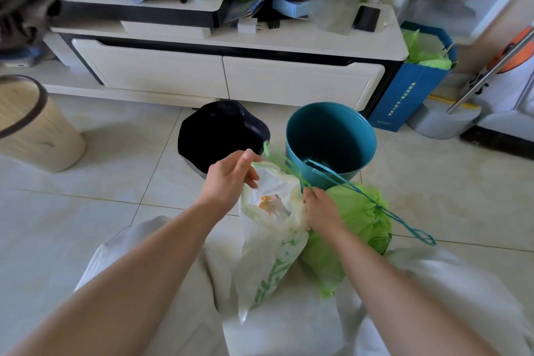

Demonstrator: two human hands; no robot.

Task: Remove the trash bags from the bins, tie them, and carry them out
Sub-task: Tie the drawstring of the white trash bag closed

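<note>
On the tiled floor (115,170), between my knees: one white trash bag (268,243), mouth open, upright. My left hand (231,179), fingers (245,160) pinching its green drawstring (284,160). My right hand (320,208), fingers closed on the bag's gathered rim and drawstring. Just beside it, right: one green trash bag (361,220), cinched, teal cord (404,220) trailing. Behind: one black bin (219,133), one teal bin (329,139), both unlined.

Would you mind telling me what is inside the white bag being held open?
Through the white bag's open mouth, something orange and crumpled pale wrapping show; anything deeper is hidden by the bag's walls.
</note>
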